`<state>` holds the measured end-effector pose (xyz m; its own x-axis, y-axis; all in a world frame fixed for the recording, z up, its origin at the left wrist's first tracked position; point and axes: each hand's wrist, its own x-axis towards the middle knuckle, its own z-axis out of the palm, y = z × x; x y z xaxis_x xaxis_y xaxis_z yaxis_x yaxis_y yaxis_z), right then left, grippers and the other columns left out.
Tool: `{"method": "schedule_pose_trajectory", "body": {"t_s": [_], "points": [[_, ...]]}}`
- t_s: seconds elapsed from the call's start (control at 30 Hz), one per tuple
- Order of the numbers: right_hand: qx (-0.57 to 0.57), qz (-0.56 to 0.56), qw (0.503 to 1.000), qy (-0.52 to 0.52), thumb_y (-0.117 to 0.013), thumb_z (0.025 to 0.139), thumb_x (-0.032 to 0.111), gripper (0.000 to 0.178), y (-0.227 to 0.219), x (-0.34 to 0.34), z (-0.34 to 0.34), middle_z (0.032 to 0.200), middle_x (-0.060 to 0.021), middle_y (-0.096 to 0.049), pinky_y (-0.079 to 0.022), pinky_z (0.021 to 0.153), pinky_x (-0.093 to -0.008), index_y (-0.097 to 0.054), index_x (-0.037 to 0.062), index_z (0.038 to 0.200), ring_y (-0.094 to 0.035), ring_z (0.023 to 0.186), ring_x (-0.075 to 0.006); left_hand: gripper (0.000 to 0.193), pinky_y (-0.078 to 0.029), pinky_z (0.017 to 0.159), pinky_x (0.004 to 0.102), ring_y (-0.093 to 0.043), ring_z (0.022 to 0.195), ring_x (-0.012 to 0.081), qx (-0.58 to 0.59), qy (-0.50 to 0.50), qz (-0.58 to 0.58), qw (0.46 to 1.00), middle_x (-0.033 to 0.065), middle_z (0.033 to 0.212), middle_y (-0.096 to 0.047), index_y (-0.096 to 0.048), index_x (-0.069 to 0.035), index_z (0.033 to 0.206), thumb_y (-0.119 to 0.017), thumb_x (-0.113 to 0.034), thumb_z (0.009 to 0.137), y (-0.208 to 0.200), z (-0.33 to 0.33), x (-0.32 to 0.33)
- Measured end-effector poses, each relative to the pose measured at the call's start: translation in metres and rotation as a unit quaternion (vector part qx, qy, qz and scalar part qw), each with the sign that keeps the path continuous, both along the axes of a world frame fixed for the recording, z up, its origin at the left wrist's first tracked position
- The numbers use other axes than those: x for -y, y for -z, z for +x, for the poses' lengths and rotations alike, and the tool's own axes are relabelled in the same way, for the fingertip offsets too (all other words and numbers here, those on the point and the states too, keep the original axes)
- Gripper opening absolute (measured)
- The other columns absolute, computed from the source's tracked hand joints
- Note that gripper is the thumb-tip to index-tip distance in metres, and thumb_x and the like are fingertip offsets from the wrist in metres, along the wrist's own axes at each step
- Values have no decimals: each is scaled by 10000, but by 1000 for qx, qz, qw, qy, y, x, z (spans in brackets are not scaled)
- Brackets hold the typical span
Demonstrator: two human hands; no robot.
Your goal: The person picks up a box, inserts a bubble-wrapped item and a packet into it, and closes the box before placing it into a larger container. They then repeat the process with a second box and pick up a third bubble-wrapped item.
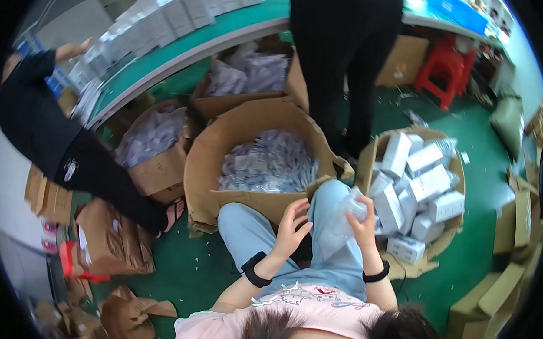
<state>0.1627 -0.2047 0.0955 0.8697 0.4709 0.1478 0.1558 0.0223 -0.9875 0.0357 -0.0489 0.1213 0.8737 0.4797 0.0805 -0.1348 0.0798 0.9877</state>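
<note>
My right hand (362,219) is closed round the upper end of a clear plastic bag (337,228), which hangs over my right knee; whether anything is inside the bag I cannot make out. My left hand (293,227) is raised above my lap with its fingers apart, holding nothing. Just beyond my knees stands a large open cardboard box (221,200) holding a heap of small clear packets (269,163). Close to my right hand is another cardboard box (459,178), piled with white cartons (429,183).
Two people in dark clothes stand at a long green-topped bench (211,30) lined with white cartons. Boxes of bagged items (248,71) sit below it. A red stool (442,71) is at the far right; a brown paper-wrapped bundle (116,238) lies on the left.
</note>
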Motion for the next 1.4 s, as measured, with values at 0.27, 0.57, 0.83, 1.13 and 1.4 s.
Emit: {"method": "schedule_pose_trajectory", "body": {"t_s": [0.27, 0.57, 0.83, 1.13, 1.4], "points": [[-228, 177, 957, 40, -558, 798, 145, 357, 26, -10, 20, 986, -51, -523, -404, 772, -253, -443, 29, 1116, -505, 876, -136, 369, -389, 898, 292, -454, 1112, 174, -56, -76, -28, 995, 68, 1180, -469, -453, -25, 1134, -533, 25, 778, 21, -25, -18], [-229, 40, 973, 11, -501, 855, 189, 297, 52, -26, 11, 1000, -61, -553, -379, 833, -256, -520, -20, 1064, -501, 936, -139, 308, -428, 844, 277, -498, 1047, 166, -80, -37, -26, 996, 69, 1104, -520, -491, -14, 1078, -546, 22, 777, 40, -19, -15], [-163, 16, 986, 13, -482, 874, 206, 315, 47, -35, 6, 1012, -61, -564, -374, 829, -246, -529, -35, 1071, -499, 943, -134, 435, -428, 836, 328, -486, 1062, 252, -192, 64, 115, 973, 143, 1126, -493, -434, 1, 1137, -616, -146, 771, 37, -11, -6], [-187, 2, 982, -8, -509, 866, 220, 294, 47, -34, 11, 978, -41, -563, -365, 809, -229, -549, -9, 1047, -489, 914, -109, 632, -316, 961, 346, -398, 1141, 343, -161, 118, 261, 944, 203, 1205, -412, -335, 20, 1215, -653, -252, 742, 52, -22, 31], [-167, 8, 985, 33, -520, 859, 215, 262, 65, -31, 14, 927, -35, -582, -378, 792, -227, -571, -7, 987, -508, 872, -109, 577, -282, 986, 402, -345, 1200, 316, -111, -101, 358, 922, 166, 1293, -346, -391, -21, 1203, -665, -168, 717, 47, -3, -28]]}}
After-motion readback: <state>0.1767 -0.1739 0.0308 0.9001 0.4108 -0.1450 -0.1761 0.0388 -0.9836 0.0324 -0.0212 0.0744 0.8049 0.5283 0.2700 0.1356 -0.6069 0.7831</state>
